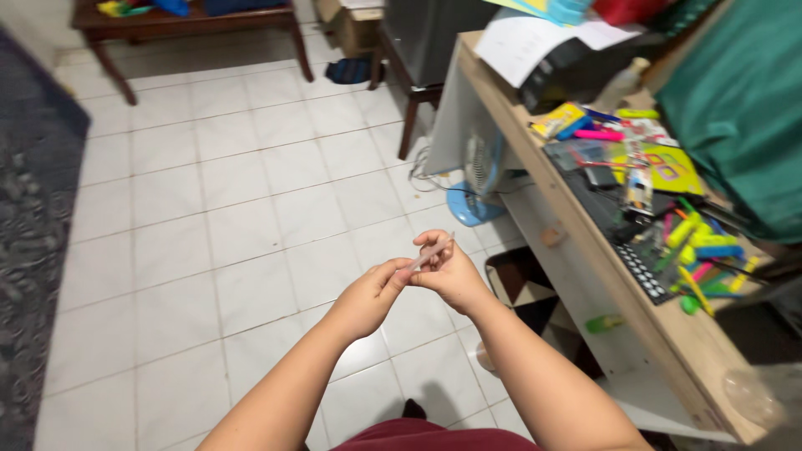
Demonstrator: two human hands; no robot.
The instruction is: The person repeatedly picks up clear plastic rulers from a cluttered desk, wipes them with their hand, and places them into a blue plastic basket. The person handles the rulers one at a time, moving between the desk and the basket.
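My left hand [368, 296] and my right hand [451, 271] meet in front of me over the white tiled floor. Together they pinch a thin pale pen-like stick [432, 251]. The right hand grips its upper part and the left fingertips hold its lower end. Both forearms reach up from the bottom of the view.
A wooden desk [585, 250] runs along the right, cluttered with coloured markers [697, 250], a keyboard [643, 267], papers and a black box. A small blue fan [480, 179] stands on the floor beside it. A dark rug [33, 234] lies left, a wooden bench [192, 25] at the back.
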